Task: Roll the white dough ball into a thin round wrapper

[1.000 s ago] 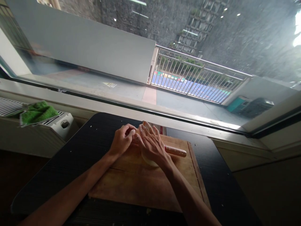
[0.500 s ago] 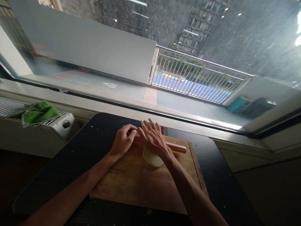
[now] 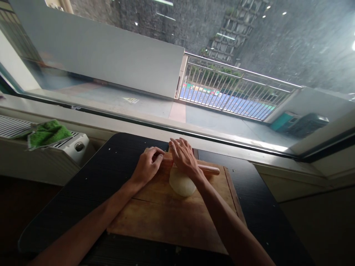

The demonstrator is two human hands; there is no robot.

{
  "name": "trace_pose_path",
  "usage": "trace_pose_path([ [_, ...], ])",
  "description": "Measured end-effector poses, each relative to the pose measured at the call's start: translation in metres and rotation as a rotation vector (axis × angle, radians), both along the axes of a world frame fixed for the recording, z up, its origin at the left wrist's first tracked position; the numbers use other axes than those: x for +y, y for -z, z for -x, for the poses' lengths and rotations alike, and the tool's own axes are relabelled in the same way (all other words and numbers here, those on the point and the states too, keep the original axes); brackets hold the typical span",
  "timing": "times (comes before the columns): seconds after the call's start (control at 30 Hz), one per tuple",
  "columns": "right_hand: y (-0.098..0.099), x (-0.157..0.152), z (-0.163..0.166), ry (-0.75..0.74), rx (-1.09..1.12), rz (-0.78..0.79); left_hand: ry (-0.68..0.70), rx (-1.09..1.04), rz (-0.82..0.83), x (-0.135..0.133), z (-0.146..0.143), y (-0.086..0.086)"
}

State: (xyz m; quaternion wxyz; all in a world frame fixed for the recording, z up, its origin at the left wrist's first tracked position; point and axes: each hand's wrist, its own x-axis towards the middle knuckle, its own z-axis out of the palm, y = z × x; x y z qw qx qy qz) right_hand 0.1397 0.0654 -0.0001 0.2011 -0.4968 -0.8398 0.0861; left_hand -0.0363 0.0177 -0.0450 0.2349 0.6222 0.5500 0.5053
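A rolling pin [image 3: 209,170] with a shiny, reddish-brown surface lies crosswise over the far part of a wooden board [image 3: 166,221]. Just in front of it, and partly covered by my right hand, sits a pale round piece of dough [image 3: 181,184]. My right hand [image 3: 183,155] is laid flat across the middle of the pin, its fingers stretched forward. At the pin's left end my left hand [image 3: 148,164] is curled round it, thumb and forefinger towards the pin. Its grip is partly hidden.
The board rests on a black table [image 3: 94,192] with small white crumbs. Behind the table run a windowsill [image 3: 222,146] and a large window. To the left, a green cloth [image 3: 50,133] hangs over a white radiator [image 3: 74,146]. A dark object partly shows behind my right hand.
My right hand has shifted slightly forward and right, and the pin has moved a little away from me. More of the dough now shows. My left hand has moved slightly right.
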Motion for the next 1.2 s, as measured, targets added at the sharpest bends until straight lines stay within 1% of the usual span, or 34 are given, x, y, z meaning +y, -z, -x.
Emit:
trace_pose_path([
  [0.1, 0.002, -0.002, 0.0, 0.018, -0.034, -0.015, 0.01, 0.033, -0.012, 0.0, 0.0, 0.0],
  [0.27, 0.005, -0.011, -0.002, -0.028, -0.092, -0.022, 0.014, 0.073, -0.027, -0.002, -0.001, -0.003],
  [0.53, 0.004, -0.03, -0.002, -0.037, -0.129, -0.075, 0.055, -0.057, 0.057, -0.004, -0.003, -0.005],
  [0.7, 0.002, -0.048, -0.002, -0.056, -0.14, -0.056, 0.082, -0.024, 0.076, -0.005, 0.001, -0.007],
  [0.83, 0.001, -0.06, -0.005, -0.081, -0.149, 0.002, 0.053, 0.026, 0.082, -0.007, 0.001, -0.01],
  [0.93, 0.001, -0.067, -0.008, -0.117, -0.146, 0.045, 0.037, 0.022, 0.063, -0.007, -0.001, -0.011],
  [1.2, 0.002, -0.085, -0.013, -0.182, -0.035, 0.058, 0.062, -0.008, 0.075, -0.008, -0.002, -0.013],
])
